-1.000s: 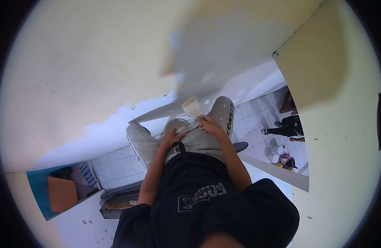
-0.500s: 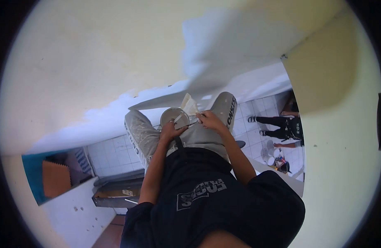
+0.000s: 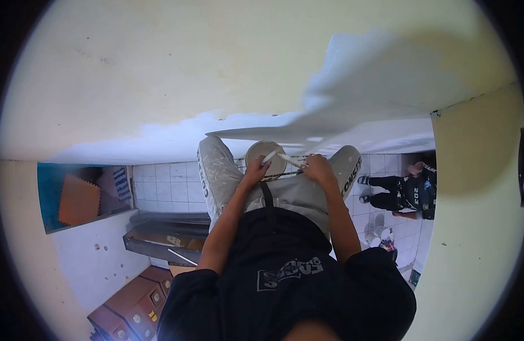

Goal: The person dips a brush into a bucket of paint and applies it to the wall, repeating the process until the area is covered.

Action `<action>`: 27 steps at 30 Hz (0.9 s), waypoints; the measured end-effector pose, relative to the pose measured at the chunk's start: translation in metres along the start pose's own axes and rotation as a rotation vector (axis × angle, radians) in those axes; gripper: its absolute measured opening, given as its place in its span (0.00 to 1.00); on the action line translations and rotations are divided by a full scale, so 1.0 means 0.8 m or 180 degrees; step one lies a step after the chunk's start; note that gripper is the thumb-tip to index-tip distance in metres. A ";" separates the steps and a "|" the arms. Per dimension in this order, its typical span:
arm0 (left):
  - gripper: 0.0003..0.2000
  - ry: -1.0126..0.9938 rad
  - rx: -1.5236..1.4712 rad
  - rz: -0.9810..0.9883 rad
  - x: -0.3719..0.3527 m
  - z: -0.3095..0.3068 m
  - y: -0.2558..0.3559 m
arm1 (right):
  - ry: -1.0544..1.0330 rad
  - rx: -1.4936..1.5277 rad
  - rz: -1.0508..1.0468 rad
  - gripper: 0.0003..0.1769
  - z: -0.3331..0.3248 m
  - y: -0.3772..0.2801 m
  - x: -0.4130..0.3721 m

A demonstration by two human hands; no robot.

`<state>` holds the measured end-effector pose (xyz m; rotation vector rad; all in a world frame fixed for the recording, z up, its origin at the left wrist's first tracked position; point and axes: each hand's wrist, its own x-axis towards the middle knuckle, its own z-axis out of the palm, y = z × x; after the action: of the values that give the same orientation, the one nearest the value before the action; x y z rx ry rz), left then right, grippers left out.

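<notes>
A round pale bucket (image 3: 263,149) is between my knees, in front of the grey, white-spattered trousers (image 3: 219,162). My left hand (image 3: 256,171) is closed at the near left rim, gripping a pale flat strip (image 3: 270,156) that angles over the opening. From the right, my right hand (image 3: 317,169) grips a flat scraper (image 3: 290,160), seen nearly edge-on, its far end over the bucket close to the strip. What lies inside the bucket is hard to make out.
Ahead, a yellowish wall (image 3: 216,68) carries white patches (image 3: 381,74). White floor tiles (image 3: 170,184) lie well below me. Another person (image 3: 412,190) in dark clothes is low at right, near several containers (image 3: 380,227). Brown cabinets (image 3: 134,307) and a dark open box (image 3: 165,236) are lower left.
My right hand's scraper has turned from its broad face, held above the rim, to nearly edge-on over the opening. The strip in my left hand stays over the bucket. The whole view has shifted.
</notes>
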<state>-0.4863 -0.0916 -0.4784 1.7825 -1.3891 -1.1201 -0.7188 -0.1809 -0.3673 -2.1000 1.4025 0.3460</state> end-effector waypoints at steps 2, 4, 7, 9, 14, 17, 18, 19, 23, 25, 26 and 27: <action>0.15 -0.0021 0.0220 0.0090 0.003 0.002 -0.001 | 0.0043 -0.0096 -0.0130 0.21 0.018 -0.006 0.021; 0.14 0.0312 0.0017 0.0185 -0.001 0.006 0.012 | 0.0035 -0.0161 -0.0284 0.21 0.045 -0.009 0.044; 0.14 0.0252 0.0218 0.0195 -0.006 0.002 0.018 | -0.0009 -0.0235 -0.0490 0.17 0.083 -0.017 0.072; 0.15 0.0187 0.0302 0.0184 0.000 0.001 0.014 | 0.0000 -0.0314 -0.0568 0.14 0.101 -0.028 0.085; 0.17 0.0294 0.0154 0.0041 0.004 -0.002 0.014 | 0.0429 -0.0059 -0.0822 0.09 0.137 -0.048 0.099; 0.18 0.0529 -0.0105 -0.0107 0.005 0.000 0.011 | 0.0605 0.0064 -0.0944 0.10 0.163 -0.045 0.126; 0.19 0.0544 -0.0060 -0.0099 0.005 -0.003 0.015 | 0.0638 0.0116 -0.0945 0.11 0.163 -0.048 0.128; 0.19 0.0555 -0.0013 -0.0088 0.004 -0.005 0.019 | 0.0630 0.0165 -0.0900 0.11 0.163 -0.050 0.129; 0.20 0.0757 0.0168 0.0072 0.019 0.015 -0.030 | 0.0252 0.0095 -0.0630 0.10 0.165 -0.054 0.125; 0.19 0.0774 0.0154 0.0023 0.017 0.010 -0.016 | 0.0049 -0.0012 -0.0603 0.10 0.172 -0.051 0.132; 0.19 0.0773 0.0142 -0.0007 0.015 0.007 -0.009 | 0.0020 -0.0048 -0.0658 0.10 0.175 -0.048 0.134; 0.19 0.0707 -0.0011 -0.0105 0.013 0.005 -0.007 | -0.0011 -0.0086 -0.0709 0.10 0.175 -0.047 0.133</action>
<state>-0.4867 -0.1003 -0.4878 1.8703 -1.2290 -0.9088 -0.6269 -0.1673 -0.5210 -2.2493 1.1528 0.2795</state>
